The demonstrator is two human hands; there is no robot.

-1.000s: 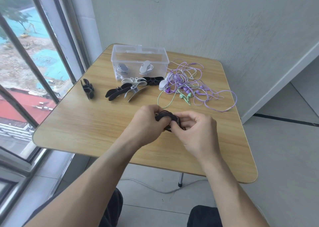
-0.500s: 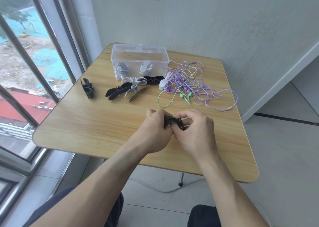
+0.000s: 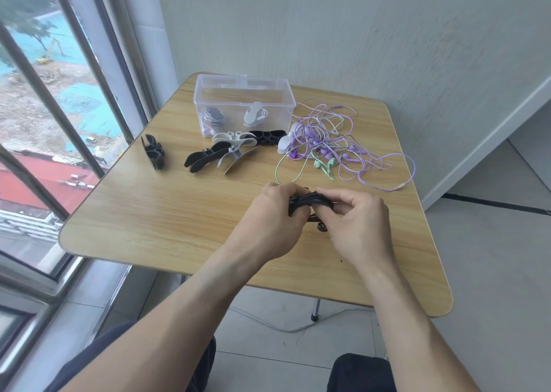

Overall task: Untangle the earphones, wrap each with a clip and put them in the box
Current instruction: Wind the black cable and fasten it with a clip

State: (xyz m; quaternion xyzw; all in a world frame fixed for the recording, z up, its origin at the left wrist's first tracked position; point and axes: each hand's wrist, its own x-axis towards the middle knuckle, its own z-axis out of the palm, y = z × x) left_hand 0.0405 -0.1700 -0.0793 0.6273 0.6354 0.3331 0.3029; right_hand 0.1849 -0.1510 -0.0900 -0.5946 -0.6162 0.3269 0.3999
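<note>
A black earphone bundle point(image 3: 310, 203) with a black clip is held between both hands over the middle of the wooden table point(image 3: 155, 212). My left hand point(image 3: 272, 221) grips its left end; my right hand point(image 3: 356, 224) pinches its right side, an earbud hanging below. Much of the bundle is hidden by my fingers. A clear plastic box point(image 3: 244, 93) at the back holds two wrapped earphones point(image 3: 255, 114). To its right lies a tangle of purple earphones point(image 3: 337, 141) and green earphones point(image 3: 323, 165).
Spare clips lie in front of the box: a black clip point(image 3: 153, 151) at the left, a black and grey clip pile point(image 3: 223, 156) in the middle, a white clip point(image 3: 284, 145) by the tangle. A window runs along the left, a wall behind.
Both hands have kept working the black bundle and shifted slightly right; the cord now shows wound across the top between my fingers, with an earbud hanging under it.
</note>
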